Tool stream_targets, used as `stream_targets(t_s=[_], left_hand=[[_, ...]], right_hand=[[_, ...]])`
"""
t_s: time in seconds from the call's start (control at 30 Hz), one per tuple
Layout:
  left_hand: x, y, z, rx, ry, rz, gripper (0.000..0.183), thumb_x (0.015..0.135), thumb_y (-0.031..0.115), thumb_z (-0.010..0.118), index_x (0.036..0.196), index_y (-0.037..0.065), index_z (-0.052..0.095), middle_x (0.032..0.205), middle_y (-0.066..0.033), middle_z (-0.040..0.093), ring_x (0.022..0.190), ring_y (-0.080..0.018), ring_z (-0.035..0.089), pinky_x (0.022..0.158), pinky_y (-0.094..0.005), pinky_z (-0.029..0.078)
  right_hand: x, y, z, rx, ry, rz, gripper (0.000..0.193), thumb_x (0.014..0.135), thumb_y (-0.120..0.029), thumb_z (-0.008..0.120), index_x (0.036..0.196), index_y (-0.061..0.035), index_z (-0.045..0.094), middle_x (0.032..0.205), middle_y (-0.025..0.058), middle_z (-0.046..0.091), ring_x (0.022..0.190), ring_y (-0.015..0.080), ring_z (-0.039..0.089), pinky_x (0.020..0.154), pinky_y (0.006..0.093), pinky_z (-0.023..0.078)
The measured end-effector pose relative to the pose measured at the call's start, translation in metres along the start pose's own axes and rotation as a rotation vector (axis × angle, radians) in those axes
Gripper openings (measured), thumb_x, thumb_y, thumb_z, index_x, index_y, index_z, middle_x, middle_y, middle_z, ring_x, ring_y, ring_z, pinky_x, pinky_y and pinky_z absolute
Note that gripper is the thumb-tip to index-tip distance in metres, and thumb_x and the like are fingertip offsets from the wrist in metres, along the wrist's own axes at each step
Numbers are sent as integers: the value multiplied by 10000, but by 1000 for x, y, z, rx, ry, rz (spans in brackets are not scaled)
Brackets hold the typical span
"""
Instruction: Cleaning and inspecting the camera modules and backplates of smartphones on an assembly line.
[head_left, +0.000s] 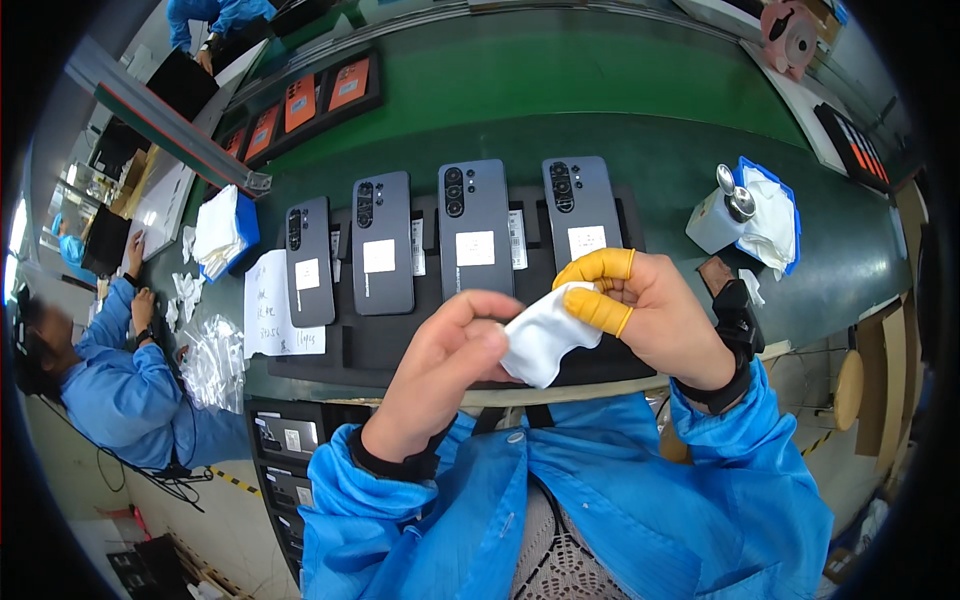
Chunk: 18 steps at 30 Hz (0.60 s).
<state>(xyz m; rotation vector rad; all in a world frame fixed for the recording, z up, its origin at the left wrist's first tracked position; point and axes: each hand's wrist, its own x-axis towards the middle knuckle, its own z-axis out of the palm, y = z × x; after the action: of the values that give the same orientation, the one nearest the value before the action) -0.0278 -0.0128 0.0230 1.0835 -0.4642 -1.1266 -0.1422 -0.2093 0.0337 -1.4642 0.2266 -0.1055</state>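
A white wiping cloth (pixel 548 343) is stretched between my two hands, above the near edge of a black tray. Its left end is pinched in my left hand (pixel 440 358), with bare thumb and fingers closed. My right hand (pixel 655 312), with yellow finger cots on thumb and fingers, is closed on the upper right of the cloth. Behind them several dark grey phones lie back up in a row on the black tray (pixel 345 350), each with a white label. The rightmost phone (pixel 582 200) is nearest my right hand, which overlaps its lower end.
A pump bottle (pixel 715 222) stands by a blue bin (pixel 795 215) of white cloths on the right. Another blue bin (pixel 245 232), a handwritten sheet (pixel 270 310) and plastic bags (pixel 212 365) are at left. Orange phones fill a far tray (pixel 372 85). A co-worker (pixel 115 370) sits left.
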Motion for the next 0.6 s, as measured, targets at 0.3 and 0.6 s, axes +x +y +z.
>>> stream_targets(t_s=[0.3,0.6], left_hand=[[9,-4,9,492,24,10,280,954,203,620,1126,-16,645,929,-46,681,831,-87,618,758,-250,505],[12,-3,21,379,19,-80,301,986,205,565,1143,-43,632,942,-42,680,846,-78,610,771,-256,503]], right_hand=[[4,-18,-7,-139,-52,8,178,904,-53,646,1060,32,654,938,56,671,857,100,632,747,239,503],[7,-15,-9,-141,-81,11,205,875,-41,660,1063,42,658,899,59,672,809,84,609,714,224,487]])
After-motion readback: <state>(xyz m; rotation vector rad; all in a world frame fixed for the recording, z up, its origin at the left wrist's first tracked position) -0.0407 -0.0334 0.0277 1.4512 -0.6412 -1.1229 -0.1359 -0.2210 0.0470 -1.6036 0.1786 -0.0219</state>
